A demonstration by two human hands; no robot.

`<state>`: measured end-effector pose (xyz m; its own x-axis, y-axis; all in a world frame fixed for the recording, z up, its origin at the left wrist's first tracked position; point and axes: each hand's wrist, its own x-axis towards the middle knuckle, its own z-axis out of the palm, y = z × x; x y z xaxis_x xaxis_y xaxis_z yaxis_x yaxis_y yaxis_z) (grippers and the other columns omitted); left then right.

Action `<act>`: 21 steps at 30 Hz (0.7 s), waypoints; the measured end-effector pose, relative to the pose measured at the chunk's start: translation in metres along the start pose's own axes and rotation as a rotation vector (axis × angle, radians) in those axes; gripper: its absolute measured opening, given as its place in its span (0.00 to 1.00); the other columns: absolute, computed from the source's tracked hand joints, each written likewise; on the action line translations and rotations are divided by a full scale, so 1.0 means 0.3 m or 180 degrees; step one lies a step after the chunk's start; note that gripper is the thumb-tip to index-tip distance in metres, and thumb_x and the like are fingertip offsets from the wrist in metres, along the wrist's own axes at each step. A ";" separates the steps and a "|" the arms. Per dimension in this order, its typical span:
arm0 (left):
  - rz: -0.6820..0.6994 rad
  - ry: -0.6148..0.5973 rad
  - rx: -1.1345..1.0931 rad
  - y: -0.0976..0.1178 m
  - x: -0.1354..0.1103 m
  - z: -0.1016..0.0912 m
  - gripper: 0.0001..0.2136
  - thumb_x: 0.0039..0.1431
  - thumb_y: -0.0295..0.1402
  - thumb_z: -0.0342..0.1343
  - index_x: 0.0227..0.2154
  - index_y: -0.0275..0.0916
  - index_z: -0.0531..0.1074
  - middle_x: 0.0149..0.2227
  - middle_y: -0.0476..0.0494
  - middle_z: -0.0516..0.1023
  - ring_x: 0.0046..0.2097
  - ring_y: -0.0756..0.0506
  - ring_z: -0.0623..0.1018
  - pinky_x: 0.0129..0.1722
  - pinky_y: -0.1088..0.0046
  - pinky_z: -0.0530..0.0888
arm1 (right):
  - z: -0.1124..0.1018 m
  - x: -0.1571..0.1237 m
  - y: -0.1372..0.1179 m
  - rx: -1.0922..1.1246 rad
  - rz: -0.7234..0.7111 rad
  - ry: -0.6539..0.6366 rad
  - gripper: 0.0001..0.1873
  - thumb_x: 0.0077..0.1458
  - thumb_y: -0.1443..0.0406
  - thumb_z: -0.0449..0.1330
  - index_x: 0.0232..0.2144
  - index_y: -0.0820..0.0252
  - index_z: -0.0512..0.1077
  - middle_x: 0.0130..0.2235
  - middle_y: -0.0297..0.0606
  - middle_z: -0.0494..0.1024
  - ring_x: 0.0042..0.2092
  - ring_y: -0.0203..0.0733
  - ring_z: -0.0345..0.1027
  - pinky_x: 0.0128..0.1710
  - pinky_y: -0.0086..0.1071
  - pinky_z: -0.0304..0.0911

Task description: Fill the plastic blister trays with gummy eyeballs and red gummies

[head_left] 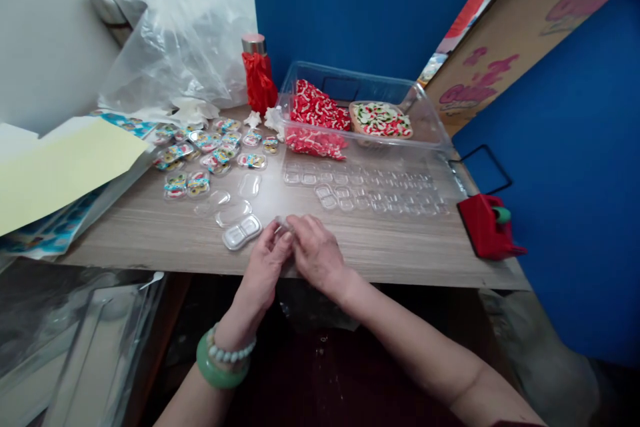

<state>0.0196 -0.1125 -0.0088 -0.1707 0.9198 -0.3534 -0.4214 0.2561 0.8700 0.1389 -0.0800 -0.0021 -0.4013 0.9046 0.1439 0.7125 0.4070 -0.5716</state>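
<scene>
My left hand (265, 263) and my right hand (315, 253) meet at the near edge of the wooden table (150, 227), fingers pinched together on a small clear plastic blister shell (283, 223). Just left of my hands lies a clear double-cavity blister shell (242, 231). More empty clear shells (227, 207) lie beyond it. Rows of clear blister trays (365, 190) are spread ahead of my right hand. A green bangle and a bead bracelet circle my left wrist.
A clear plastic bin (425, 113) at the back holds red-and-white candies (317, 120) and a tray of mixed candies (381, 119). Several filled packs (210, 150) lie at back left. A red bottle (259, 77), a plastic bag (180, 47), yellow paper (60, 167) and a red tape dispenser (487, 227) surround the table.
</scene>
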 end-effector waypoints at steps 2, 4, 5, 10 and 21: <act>-0.0149 -0.0087 -0.0463 0.001 0.013 0.042 0.24 0.44 0.42 0.72 0.43 0.38 0.74 0.36 0.46 0.78 0.37 0.47 0.77 0.36 0.75 0.73 | -0.026 -0.044 -0.021 0.0057 -0.0118 -0.0031 0.16 0.61 0.70 0.50 0.49 0.62 0.70 0.45 0.45 0.73 0.49 0.45 0.64 0.53 0.37 0.62; -0.0203 -0.0067 -0.0604 -0.001 0.020 0.063 0.25 0.42 0.40 0.73 0.43 0.38 0.73 0.31 0.50 0.76 0.32 0.50 0.75 0.32 0.77 0.71 | -0.046 -0.068 -0.021 0.0521 0.0014 -0.0019 0.13 0.60 0.70 0.54 0.45 0.60 0.73 0.44 0.41 0.73 0.49 0.43 0.65 0.52 0.35 0.63; -0.0219 -0.0079 -0.0599 -0.005 0.020 0.068 0.27 0.42 0.40 0.73 0.45 0.38 0.72 0.30 0.51 0.76 0.31 0.51 0.75 0.31 0.77 0.71 | -0.054 -0.072 -0.014 0.0844 0.0166 0.0036 0.12 0.59 0.69 0.56 0.43 0.58 0.75 0.44 0.39 0.74 0.48 0.41 0.66 0.51 0.34 0.63; -0.0166 -0.0086 -0.0347 -0.034 0.017 0.063 0.29 0.44 0.39 0.72 0.50 0.39 0.71 0.37 0.47 0.78 0.35 0.49 0.77 0.34 0.76 0.72 | -0.057 -0.055 0.035 0.2627 0.1006 0.0086 0.07 0.51 0.69 0.62 0.33 0.55 0.79 0.35 0.31 0.78 0.40 0.37 0.71 0.46 0.33 0.65; -0.0035 0.0002 -0.0306 0.017 0.060 0.037 0.28 0.41 0.36 0.73 0.48 0.38 0.76 0.37 0.48 0.76 0.34 0.51 0.75 0.33 0.76 0.74 | -0.064 0.026 0.023 0.4577 0.1731 -0.0293 0.09 0.35 0.69 0.66 0.26 0.60 0.78 0.25 0.29 0.78 0.28 0.34 0.70 0.38 0.33 0.66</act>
<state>0.0243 -0.0913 -0.0070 -0.1663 0.9168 -0.3630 -0.5069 0.2363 0.8290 0.1518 -0.0678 0.0107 -0.3567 0.8657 -0.3512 -0.3377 -0.4700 -0.8155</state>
